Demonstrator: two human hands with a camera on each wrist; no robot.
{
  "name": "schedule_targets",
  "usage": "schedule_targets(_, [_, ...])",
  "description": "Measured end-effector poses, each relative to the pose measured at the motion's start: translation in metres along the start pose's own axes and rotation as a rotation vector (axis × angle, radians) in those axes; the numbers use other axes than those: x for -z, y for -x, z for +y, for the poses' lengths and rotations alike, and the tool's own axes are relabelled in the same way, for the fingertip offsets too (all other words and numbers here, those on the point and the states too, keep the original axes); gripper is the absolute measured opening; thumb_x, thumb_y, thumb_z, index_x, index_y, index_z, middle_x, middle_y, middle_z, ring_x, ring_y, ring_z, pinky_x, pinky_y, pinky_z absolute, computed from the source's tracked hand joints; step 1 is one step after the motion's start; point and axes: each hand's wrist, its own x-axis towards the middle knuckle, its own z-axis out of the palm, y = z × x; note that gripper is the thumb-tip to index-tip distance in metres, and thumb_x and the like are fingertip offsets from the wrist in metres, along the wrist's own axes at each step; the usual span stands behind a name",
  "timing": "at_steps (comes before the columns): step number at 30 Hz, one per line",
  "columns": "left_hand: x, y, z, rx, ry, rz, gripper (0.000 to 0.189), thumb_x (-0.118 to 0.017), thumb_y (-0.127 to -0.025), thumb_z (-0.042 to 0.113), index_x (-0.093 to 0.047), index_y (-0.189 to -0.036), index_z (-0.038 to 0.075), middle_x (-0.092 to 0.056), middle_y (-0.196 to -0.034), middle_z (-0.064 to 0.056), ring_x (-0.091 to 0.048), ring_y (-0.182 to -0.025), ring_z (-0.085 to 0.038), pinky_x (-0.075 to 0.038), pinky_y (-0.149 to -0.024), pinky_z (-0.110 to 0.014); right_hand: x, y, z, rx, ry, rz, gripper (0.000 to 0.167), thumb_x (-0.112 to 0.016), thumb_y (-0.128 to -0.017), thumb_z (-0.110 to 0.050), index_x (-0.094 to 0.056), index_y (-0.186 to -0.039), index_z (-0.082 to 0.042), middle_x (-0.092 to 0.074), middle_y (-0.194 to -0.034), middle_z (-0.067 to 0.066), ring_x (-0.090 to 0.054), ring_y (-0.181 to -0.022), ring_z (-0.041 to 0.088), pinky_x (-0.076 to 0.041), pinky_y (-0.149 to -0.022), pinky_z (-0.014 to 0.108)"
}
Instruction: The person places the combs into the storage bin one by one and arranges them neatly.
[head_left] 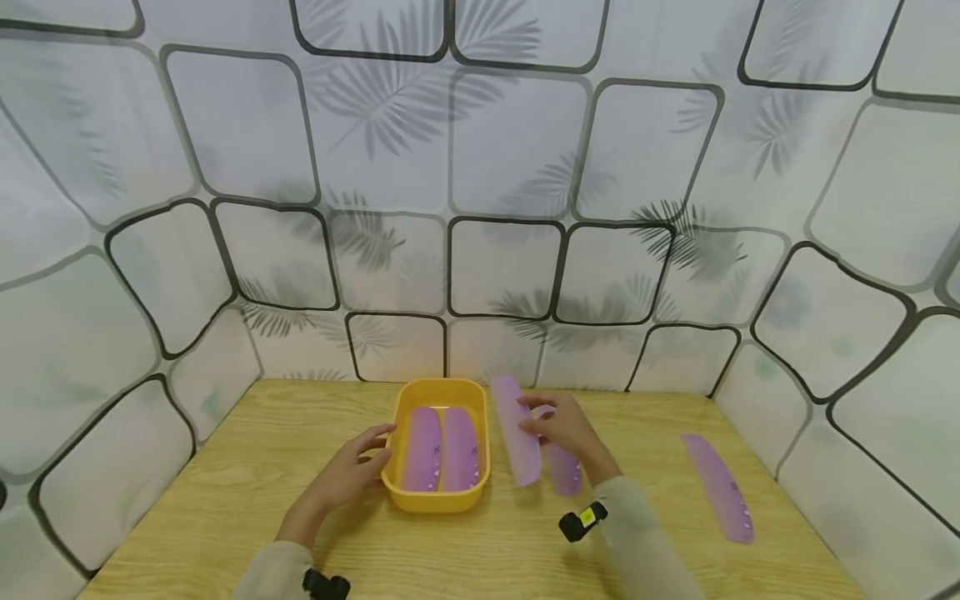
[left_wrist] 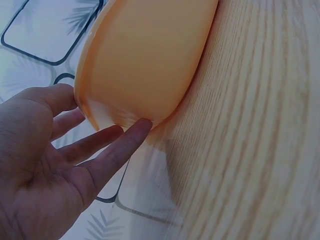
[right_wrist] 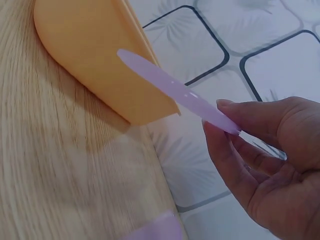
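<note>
My left hand (head_left: pixel 348 473) rests its spread fingertips on the left outer wall of a yellow plastic bin (head_left: pixel 438 502); in the left wrist view those fingers (left_wrist: pixel 120 147) touch its side and rim. Inside the bin two purple combs (head_left: pixel 460 450) lie side by side. Between thumb and fingers, my right hand (head_left: pixel 564 429) pinches another purple comb (head_left: pixel 516 433), raised just right of the bin. The right wrist view shows this held comb (right_wrist: pixel 175 92) edge-on. Beneath the right hand, one more purple comb (head_left: pixel 562 468) lies on the table, partly hidden.
A further purple comb (head_left: pixel 720 490) lies on the wooden table (head_left: pixel 645 467) at the far right. Behind and along both sides of the table hangs a patterned white curtain or sheet (head_left: pixel 510 267). Each wrist wears a small black camera (head_left: pixel 581 522).
</note>
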Motion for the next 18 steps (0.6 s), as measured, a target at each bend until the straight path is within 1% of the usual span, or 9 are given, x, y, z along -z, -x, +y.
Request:
schedule_targets(7, [0.000,-0.001,-0.001,0.000,0.007,-0.009,0.055,-0.051,-0.110,0.017,-0.033,-0.157,-0.004,-0.037,-0.151,-0.044,-0.063,-0.122,-0.049,-0.065,-0.084,-0.044,-0.010,-0.002,-0.008,0.004,-0.031,-0.015,0.043,-0.076,-0.087,-0.001,-0.068,-0.128,0.006,-0.067,-0.123,0.029,-0.065,-0.069,0.010,-0.063,-0.061,0.030])
schedule_targets(10, [0.000,-0.001,-0.001,0.003,0.003,-0.007,0.055,-0.051,-0.110,0.017,-0.033,-0.157,-0.004,-0.037,-0.151,-0.044,-0.063,-0.122,-0.050,-0.065,-0.085,-0.044,-0.015,-0.004,-0.009,0.008,-0.034,-0.023,0.043,-0.076,-0.086,-0.001,-0.068,-0.128,0.007,-0.067,-0.122,0.029,-0.065,-0.068,0.009,-0.063,-0.061,0.030])
schedule_targets(13, [0.000,0.000,0.000,0.008,-0.004,-0.004,0.055,-0.051,-0.110,0.018,-0.033,-0.157,-0.003,-0.037,-0.151,-0.044,-0.062,-0.123,-0.050,-0.065,-0.085,-0.044,-0.019,-0.006,-0.011,-0.007,-0.048,-0.023,0.043,-0.077,-0.086,0.000,-0.069,-0.128,0.006,-0.067,-0.120,0.028,-0.065,-0.067,0.009,-0.063,-0.061,0.030])
schedule_targets(18, [-0.001,0.000,0.002,0.014,-0.004,-0.006,0.056,-0.051,-0.110,0.018,-0.032,-0.158,-0.003,-0.037,-0.152,-0.043,-0.061,-0.124,-0.051,-0.065,-0.086,-0.045,-0.027,-0.009,-0.014,0.000,-0.055,-0.035,0.041,-0.076,-0.087,0.001,-0.069,-0.127,0.005,-0.067,-0.122,0.028,-0.066,-0.068,0.010,-0.064,-0.062,0.033])
